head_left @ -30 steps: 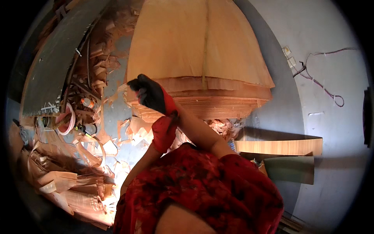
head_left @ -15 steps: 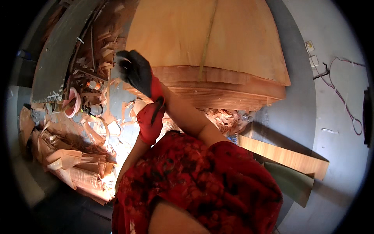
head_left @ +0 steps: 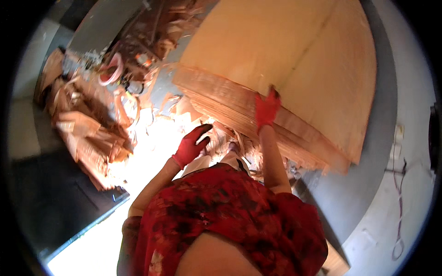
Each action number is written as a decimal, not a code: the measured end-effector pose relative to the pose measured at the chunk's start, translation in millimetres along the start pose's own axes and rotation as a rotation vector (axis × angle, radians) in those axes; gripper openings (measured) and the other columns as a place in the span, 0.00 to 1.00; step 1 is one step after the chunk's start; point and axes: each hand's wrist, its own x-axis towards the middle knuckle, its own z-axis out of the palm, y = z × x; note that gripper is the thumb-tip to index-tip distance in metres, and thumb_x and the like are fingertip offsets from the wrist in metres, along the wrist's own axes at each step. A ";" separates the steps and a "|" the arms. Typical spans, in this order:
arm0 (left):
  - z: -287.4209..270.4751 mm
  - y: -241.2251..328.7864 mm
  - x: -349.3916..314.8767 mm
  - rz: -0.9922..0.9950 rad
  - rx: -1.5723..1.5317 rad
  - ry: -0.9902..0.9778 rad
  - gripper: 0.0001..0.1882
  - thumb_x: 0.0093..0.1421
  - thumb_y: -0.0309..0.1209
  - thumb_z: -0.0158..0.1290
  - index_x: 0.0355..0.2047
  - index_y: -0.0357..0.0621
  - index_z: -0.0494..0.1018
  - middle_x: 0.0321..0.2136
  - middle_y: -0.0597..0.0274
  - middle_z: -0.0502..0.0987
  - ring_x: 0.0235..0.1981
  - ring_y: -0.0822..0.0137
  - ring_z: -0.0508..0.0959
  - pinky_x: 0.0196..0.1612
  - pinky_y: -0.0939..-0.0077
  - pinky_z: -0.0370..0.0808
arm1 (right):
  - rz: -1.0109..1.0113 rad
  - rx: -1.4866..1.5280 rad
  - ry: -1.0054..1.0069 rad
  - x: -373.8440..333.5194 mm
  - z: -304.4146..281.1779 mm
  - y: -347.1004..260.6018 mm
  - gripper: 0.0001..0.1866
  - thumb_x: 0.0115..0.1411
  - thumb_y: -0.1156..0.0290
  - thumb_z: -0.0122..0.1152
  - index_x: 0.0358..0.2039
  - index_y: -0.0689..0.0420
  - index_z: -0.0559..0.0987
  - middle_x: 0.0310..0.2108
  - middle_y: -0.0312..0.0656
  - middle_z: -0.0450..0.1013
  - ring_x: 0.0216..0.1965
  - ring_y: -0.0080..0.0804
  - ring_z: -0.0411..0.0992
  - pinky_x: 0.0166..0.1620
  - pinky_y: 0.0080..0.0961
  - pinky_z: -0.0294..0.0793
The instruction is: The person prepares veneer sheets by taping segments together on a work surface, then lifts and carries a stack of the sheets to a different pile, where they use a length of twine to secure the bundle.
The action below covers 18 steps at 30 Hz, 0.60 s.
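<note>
I see a tall stack of veneer sheets (head_left: 258, 108) filling the upper middle and upper right of the frame, its pale top sheet (head_left: 285, 50) broad and smooth, its layered edge running diagonally from the upper middle down toward the right. My right hand (head_left: 266, 106), in a red glove, rests at that edge near the centre of the frame, fingers pointing up onto the top sheet; I cannot tell whether it pinches a sheet or only presses flat against the stack. My left hand (head_left: 191, 145), also in a red glove with dark fingertips, hangs free just left of centre, fingers loosely spread and curled, holding nothing and apart from the stack. Below it the floor (head_left: 152, 138) is washed out by bright light. To the left of the frame lies a heap of veneer scraps (head_left: 87, 133), curled and broken strips piled loosely, with a pink ring-shaped thing (head_left: 112, 73) among more litter in the upper left. A red patterned garment (head_left: 230, 216) fills the lower middle. At the right edge a thin cable (head_left: 398, 184) trails down a grey surface.
</note>
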 end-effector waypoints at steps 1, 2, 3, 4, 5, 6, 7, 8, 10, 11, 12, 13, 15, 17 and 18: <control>-7.8 -32.5 -16.5 -0.156 -0.146 0.017 0.21 0.62 0.26 0.52 0.57 0.42 0.68 0.53 0.50 0.72 0.52 0.58 0.75 0.53 0.71 0.72 | 0.087 -0.024 -0.050 -6.8 -6.8 2.7 0.37 0.55 0.57 0.64 0.60 0.63 0.64 0.58 0.57 0.63 0.59 0.51 0.61 0.61 0.43 0.59; -19.8 -54.9 -31.7 -0.303 -0.053 0.021 0.22 0.62 0.28 0.51 0.57 0.40 0.67 0.53 0.51 0.72 0.52 0.61 0.75 0.54 0.69 0.71 | 0.182 -0.059 -0.094 -9.7 -13.8 5.2 0.39 0.55 0.56 0.64 0.62 0.63 0.62 0.60 0.59 0.61 0.60 0.52 0.61 0.61 0.43 0.59; -27.7 -78.9 -46.2 -0.410 0.002 0.061 0.22 0.63 0.29 0.51 0.57 0.40 0.67 0.53 0.51 0.73 0.53 0.61 0.74 0.54 0.68 0.71 | 0.204 0.043 -0.072 -6.8 -14.8 12.9 0.39 0.56 0.57 0.63 0.62 0.64 0.61 0.60 0.59 0.60 0.60 0.51 0.60 0.62 0.41 0.59; -31.5 -101.2 -60.4 -0.465 0.001 0.152 0.22 0.63 0.30 0.50 0.57 0.40 0.67 0.54 0.51 0.72 0.53 0.60 0.74 0.54 0.68 0.71 | 0.234 0.144 -0.046 -5.6 -12.8 24.6 0.39 0.57 0.57 0.62 0.63 0.64 0.60 0.61 0.59 0.58 0.61 0.50 0.59 0.62 0.40 0.59; -32.1 -116.3 -69.0 -0.513 -0.001 0.228 0.22 0.64 0.30 0.50 0.58 0.40 0.66 0.54 0.51 0.72 0.54 0.59 0.74 0.54 0.68 0.70 | 0.274 0.237 -0.010 -4.7 -11.4 38.9 0.39 0.59 0.57 0.62 0.63 0.65 0.59 0.62 0.60 0.57 0.62 0.49 0.59 0.62 0.39 0.59; -28.4 -121.6 -70.5 -0.509 0.013 0.319 0.22 0.64 0.31 0.49 0.58 0.40 0.66 0.55 0.50 0.72 0.55 0.58 0.73 0.55 0.68 0.69 | 0.314 0.400 0.093 -1.3 -11.9 54.4 0.37 0.60 0.59 0.59 0.63 0.65 0.59 0.62 0.58 0.57 0.62 0.47 0.59 0.63 0.37 0.58; -28.6 -128.4 -73.2 -0.505 0.029 0.408 0.22 0.65 0.31 0.49 0.59 0.40 0.65 0.56 0.49 0.71 0.56 0.58 0.72 0.56 0.68 0.68 | 0.351 0.562 0.200 0.6 -12.1 64.9 0.35 0.62 0.60 0.57 0.63 0.66 0.58 0.62 0.57 0.57 0.62 0.46 0.58 0.63 0.35 0.58; -28.8 -153.6 -70.6 -0.424 0.149 0.475 0.24 0.65 0.31 0.48 0.61 0.40 0.62 0.57 0.49 0.69 0.59 0.56 0.69 0.59 0.66 0.65 | 0.386 0.721 0.320 2.1 -14.4 77.8 0.33 0.64 0.62 0.55 0.63 0.67 0.58 0.62 0.56 0.57 0.63 0.44 0.58 0.63 0.33 0.58; -25.2 -171.3 -40.5 -0.247 0.201 0.564 0.26 0.65 0.30 0.48 0.62 0.39 0.59 0.62 0.45 0.61 0.64 0.52 0.60 0.64 0.64 0.58 | 0.316 0.635 0.511 4.9 -26.7 99.6 0.28 0.67 0.64 0.47 0.62 0.67 0.60 0.60 0.58 0.59 0.61 0.48 0.59 0.63 0.36 0.58; -19.9 -171.7 -13.9 -0.185 0.285 0.558 0.26 0.65 0.29 0.48 0.63 0.39 0.58 0.64 0.44 0.58 0.66 0.50 0.57 0.65 0.63 0.56 | 0.280 0.583 0.608 2.0 -36.8 111.1 0.25 0.69 0.66 0.43 0.62 0.68 0.61 0.59 0.59 0.60 0.60 0.49 0.60 0.62 0.37 0.58; -11.9 -166.8 17.8 -0.129 0.337 0.532 0.27 0.65 0.29 0.48 0.63 0.39 0.57 0.65 0.43 0.55 0.66 0.47 0.54 0.66 0.60 0.54 | 0.285 0.471 0.667 3.0 -49.5 104.9 0.24 0.69 0.66 0.42 0.60 0.69 0.63 0.59 0.59 0.60 0.60 0.50 0.59 0.63 0.38 0.57; 0.4 -156.0 56.2 -0.059 0.381 0.507 0.28 0.64 0.29 0.49 0.63 0.40 0.57 0.66 0.42 0.52 0.67 0.44 0.52 0.66 0.57 0.53 | 0.246 0.343 0.645 4.1 -61.8 116.2 0.23 0.69 0.66 0.42 0.59 0.67 0.64 0.60 0.58 0.60 0.61 0.50 0.59 0.63 0.40 0.55; 26.0 -137.1 129.6 0.142 0.501 0.430 0.31 0.62 0.32 0.52 0.63 0.40 0.57 0.65 0.42 0.52 0.66 0.42 0.51 0.66 0.50 0.50 | 0.174 0.107 0.595 11.4 -76.2 138.6 0.22 0.68 0.65 0.43 0.58 0.64 0.67 0.61 0.56 0.60 0.62 0.51 0.57 0.65 0.45 0.52; 56.1 -105.6 196.0 0.383 0.549 0.302 0.34 0.58 0.36 0.56 0.62 0.42 0.58 0.64 0.42 0.54 0.65 0.42 0.53 0.66 0.46 0.48 | 0.096 -0.264 0.557 17.2 -74.2 151.1 0.19 0.67 0.66 0.44 0.55 0.58 0.70 0.60 0.52 0.62 0.63 0.50 0.57 0.66 0.48 0.50; 71.0 -94.9 221.6 0.474 0.635 0.219 0.35 0.57 0.40 0.56 0.62 0.42 0.59 0.64 0.43 0.55 0.65 0.43 0.53 0.66 0.46 0.48 | 0.060 -0.437 0.522 21.3 -67.4 152.0 0.17 0.67 0.67 0.45 0.54 0.55 0.72 0.60 0.50 0.63 0.63 0.49 0.57 0.66 0.50 0.49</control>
